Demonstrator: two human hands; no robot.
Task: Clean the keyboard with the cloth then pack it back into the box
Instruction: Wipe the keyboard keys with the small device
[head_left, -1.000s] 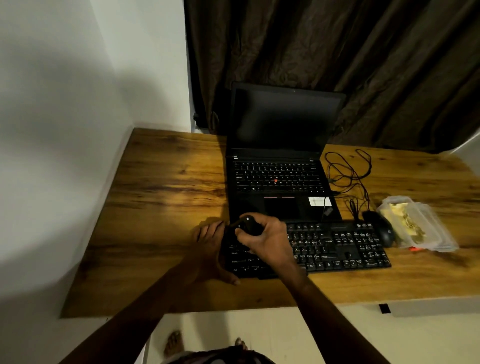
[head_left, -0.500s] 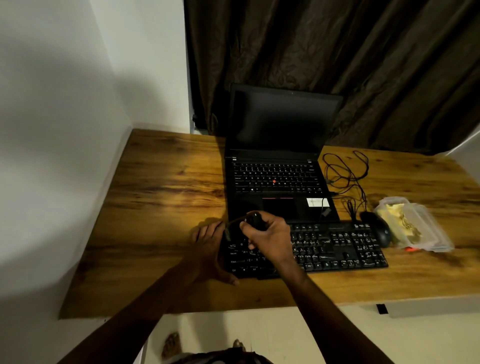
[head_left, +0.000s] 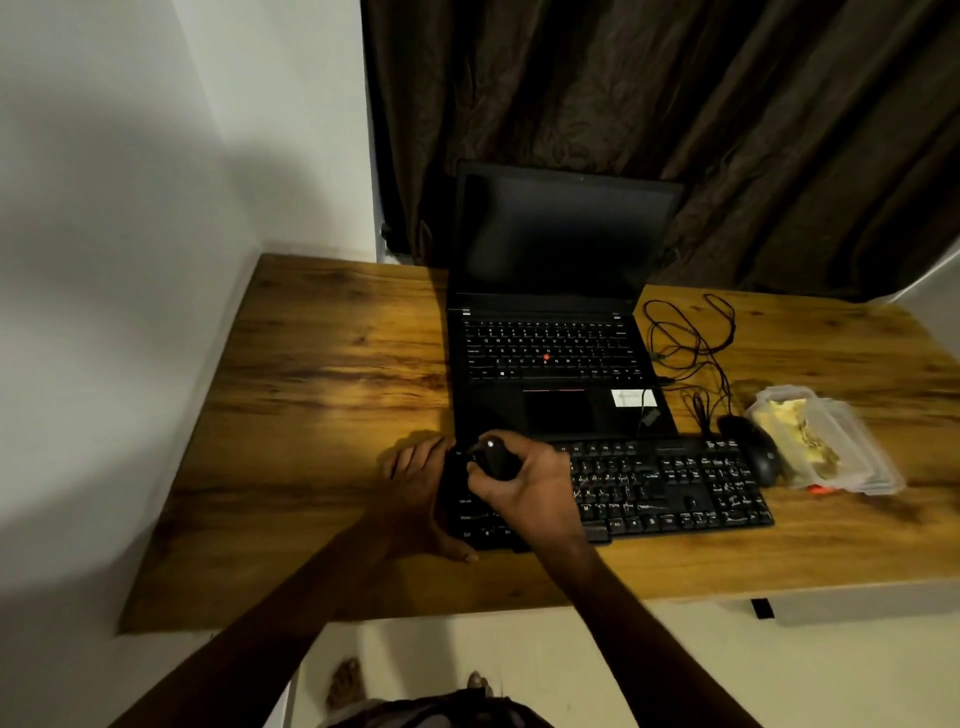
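1. The wooden desk (head_left: 322, 415) fills the middle of the frame, with a dark curtain (head_left: 675, 104) hanging behind it at the upper right.
2. An open laptop (head_left: 550, 249) with a dark screen sits at centre, and loose cables (head_left: 691, 338) trail off to its right.
3. The keyboard (head_left: 675, 488) lies flat just below the laptop, right of centre, running from under the hands towards the right. No box shows anywhere in view.
4. A clear plastic container (head_left: 841, 447) sits at the right edge, just beyond the keyboard's end.
5. The left hand (head_left: 415, 483) lies flat against the keyboard's left end, fingers straight and thumb at the front edge, apparently steadying it.
6. The right hand (head_left: 524, 488) is over the leftmost keys, fingers curled round a small dark bundle.
7. A black mouse (head_left: 758, 452) rests between the keyboard's far corner and the container.
8. The bundle looks like the cloth (head_left: 493, 457), though the dim light leaves that uncertain.
9. Judged step: wiping, at the left end; packing is not begun.
10. The next move calls for working rightwards across the keys, with the left hand holding the keyboard steady.
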